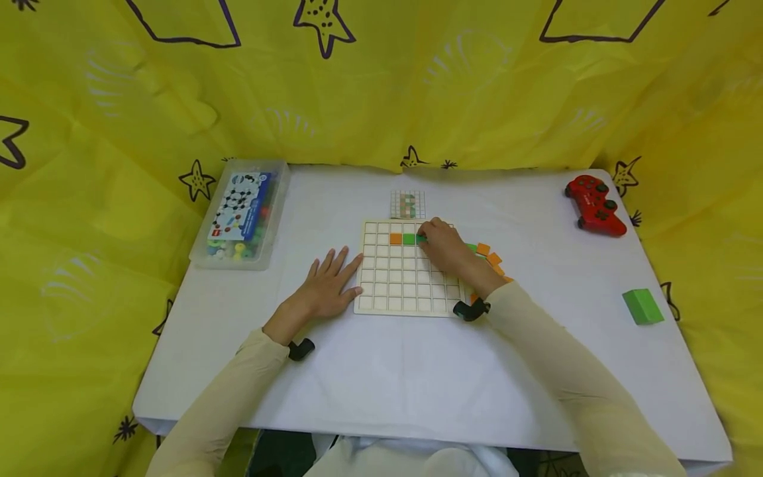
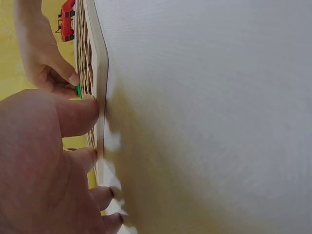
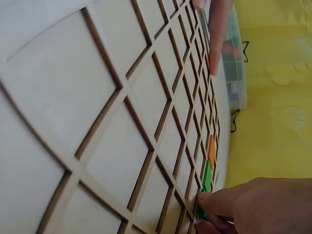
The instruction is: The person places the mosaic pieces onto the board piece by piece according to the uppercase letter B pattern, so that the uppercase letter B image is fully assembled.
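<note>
A pale wooden grid board lies on the white table. In its second row from the top sit an orange tile and, to the right of it, a green tile. My right hand pinches another green tile between thumb and fingers at the cell just right of these. Spread flat, my left hand rests beside the board, with thumb and fingertips touching its left edge. Loose orange tiles and green ones lie right of the board, partly hidden by the right forearm.
Behind the board lies a small printed pattern card. A clear plastic case of colourful pieces stands at the back left. On the right are a red game controller and a green block. A yellow curtain surrounds the table.
</note>
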Available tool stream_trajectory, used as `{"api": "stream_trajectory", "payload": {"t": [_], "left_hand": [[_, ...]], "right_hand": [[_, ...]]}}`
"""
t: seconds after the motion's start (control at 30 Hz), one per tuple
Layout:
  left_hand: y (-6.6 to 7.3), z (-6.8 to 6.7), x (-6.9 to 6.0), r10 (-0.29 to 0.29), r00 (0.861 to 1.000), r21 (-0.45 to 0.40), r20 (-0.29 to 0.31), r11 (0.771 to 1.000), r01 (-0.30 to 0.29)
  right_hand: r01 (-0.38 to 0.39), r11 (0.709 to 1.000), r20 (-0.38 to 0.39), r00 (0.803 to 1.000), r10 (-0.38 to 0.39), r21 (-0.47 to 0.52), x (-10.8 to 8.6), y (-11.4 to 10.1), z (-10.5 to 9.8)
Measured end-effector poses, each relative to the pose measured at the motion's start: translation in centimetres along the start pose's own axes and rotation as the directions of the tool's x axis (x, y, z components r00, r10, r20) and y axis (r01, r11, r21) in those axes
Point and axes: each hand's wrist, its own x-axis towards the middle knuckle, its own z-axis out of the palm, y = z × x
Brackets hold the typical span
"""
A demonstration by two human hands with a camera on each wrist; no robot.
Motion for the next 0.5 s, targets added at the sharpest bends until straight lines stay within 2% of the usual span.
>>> {"api": "stream_trajectory", "payload": {"t": [0.3,0.4,0.5], "left_hand": [[-0.2,0.0,-0.3,-0.002,1.0,0.005,-0.006,1.0,0.002],[-0.2,0.0,-0.3,0.005,1.0,-0.002,-0.012,1.0,-0.005],[-0.2,-0.1,-0.2,0.008,1.0,0.002,-0.009,1.0,-0.008]], "right_hand": [[0.041,0.993,-0.017,0.999,-0.04,0.107,-0.1,-0.2,0.2],[0.053,0.994,-0.014,0.999,-0.052,0.096,-0.2,0.2,-0.2],[0.043,0.99,0.009,0.999,-0.045,0.133,-0.5,0.9,-1.1]]}}
